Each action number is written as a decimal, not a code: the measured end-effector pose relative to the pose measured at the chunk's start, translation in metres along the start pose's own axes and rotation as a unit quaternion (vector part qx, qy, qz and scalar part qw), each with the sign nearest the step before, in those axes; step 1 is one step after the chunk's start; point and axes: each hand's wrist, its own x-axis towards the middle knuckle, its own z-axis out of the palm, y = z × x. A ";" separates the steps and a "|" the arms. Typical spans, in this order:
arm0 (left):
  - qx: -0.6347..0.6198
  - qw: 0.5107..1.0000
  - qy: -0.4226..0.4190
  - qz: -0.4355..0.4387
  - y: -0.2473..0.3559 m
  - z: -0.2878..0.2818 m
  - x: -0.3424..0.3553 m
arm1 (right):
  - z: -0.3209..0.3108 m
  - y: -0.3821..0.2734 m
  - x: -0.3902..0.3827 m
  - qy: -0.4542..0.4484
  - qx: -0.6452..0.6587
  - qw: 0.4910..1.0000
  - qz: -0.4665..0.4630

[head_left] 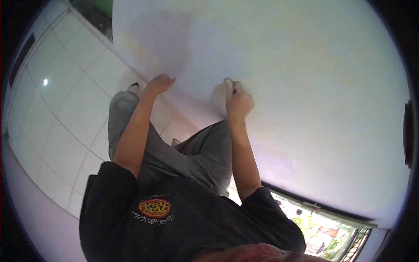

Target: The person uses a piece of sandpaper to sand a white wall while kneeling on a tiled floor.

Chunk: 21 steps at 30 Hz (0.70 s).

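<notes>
My right hand (240, 101) is raised against the pale wall (314, 78), its fingers bent and pinched together. A small pale piece (229, 88) shows at those fingertips; blur hides what kind of thing it is. Off to the left, my left hand (161, 84) hangs in a loose fist in front of the lower wall, above the floor. Nothing shows sticking out of its curled fingers. A soft grey shadow (163, 41) falls on the wall beyond the left hand.
White floor tiles (65, 87) with dark joints run along the left, meeting the wall's foot. My bent legs in grey trousers (187, 163) lie between my arms. A bright opening (327, 231) with greenery and a dark frame is at the lower right.
</notes>
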 end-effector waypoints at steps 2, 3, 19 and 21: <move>-0.044 0.998 -0.029 -0.034 0.043 0.003 -0.008 | -0.001 0.021 -0.013 -0.009 -0.017 0.999 0.028; -0.078 0.994 -0.031 -0.077 0.072 -0.011 -0.019 | -0.018 0.030 -0.007 0.017 -0.041 0.998 0.035; -0.121 0.986 -0.024 -0.113 0.058 -0.049 -0.043 | -0.038 0.009 0.011 0.116 0.014 0.991 0.059; -0.135 0.983 -0.024 -0.119 0.043 -0.051 -0.046 | -0.083 -0.002 0.041 0.164 0.046 0.979 0.112</move>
